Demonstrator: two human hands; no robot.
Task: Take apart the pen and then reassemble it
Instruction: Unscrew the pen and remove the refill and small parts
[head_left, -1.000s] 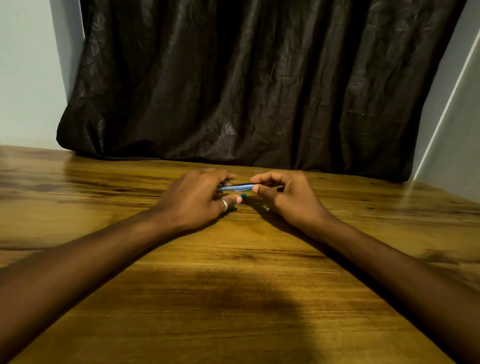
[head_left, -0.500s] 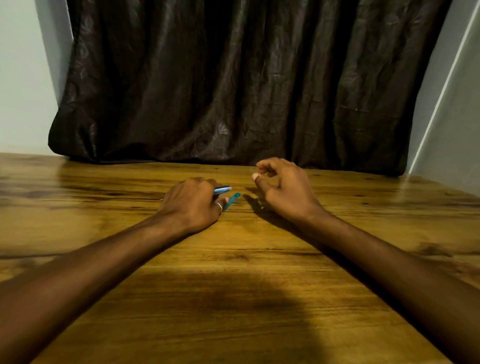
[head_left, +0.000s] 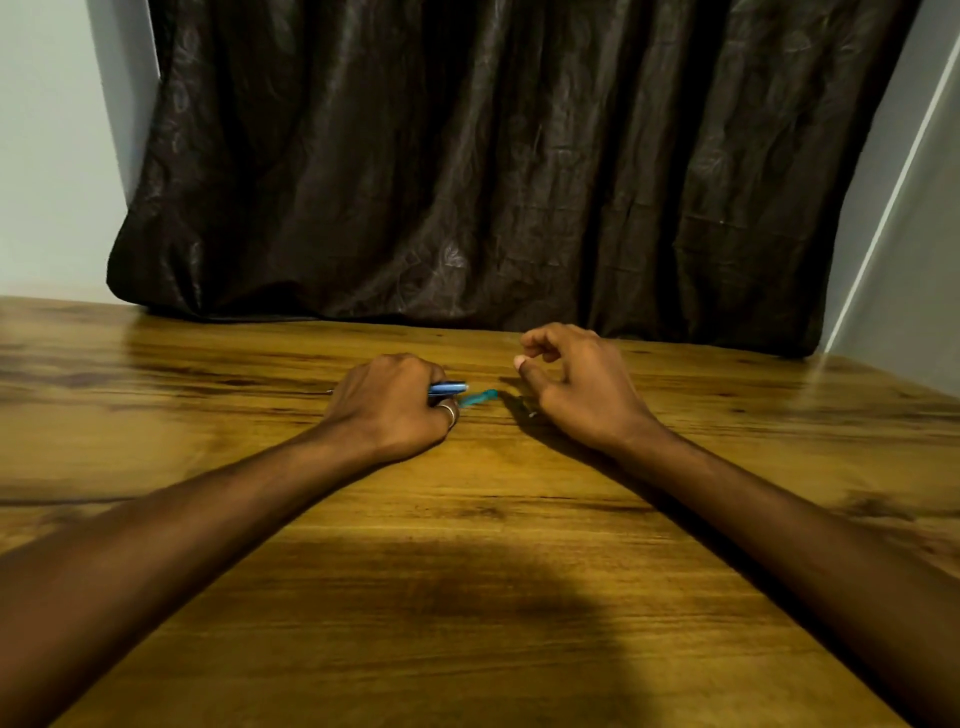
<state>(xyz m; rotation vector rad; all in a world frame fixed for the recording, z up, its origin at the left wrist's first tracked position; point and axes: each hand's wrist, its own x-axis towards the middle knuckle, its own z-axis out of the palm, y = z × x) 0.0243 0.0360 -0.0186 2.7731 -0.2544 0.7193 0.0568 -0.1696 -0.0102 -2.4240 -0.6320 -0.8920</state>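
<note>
At the centre of the frame the left hand (head_left: 395, 402) rests on the wooden table (head_left: 467, 597), fingers closed around a blue pen barrel (head_left: 448, 388). A blurred teal pen piece (head_left: 478, 398) lies just right of it. The right hand (head_left: 574, 387) hovers nearby, fingers loosely curled, holding nothing visible.

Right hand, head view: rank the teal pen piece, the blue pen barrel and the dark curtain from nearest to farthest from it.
1. Teal pen piece: on the table just left of the right hand.
2. Blue pen barrel: further left, in the left hand grip.
3. Dark curtain: behind the table.
</note>
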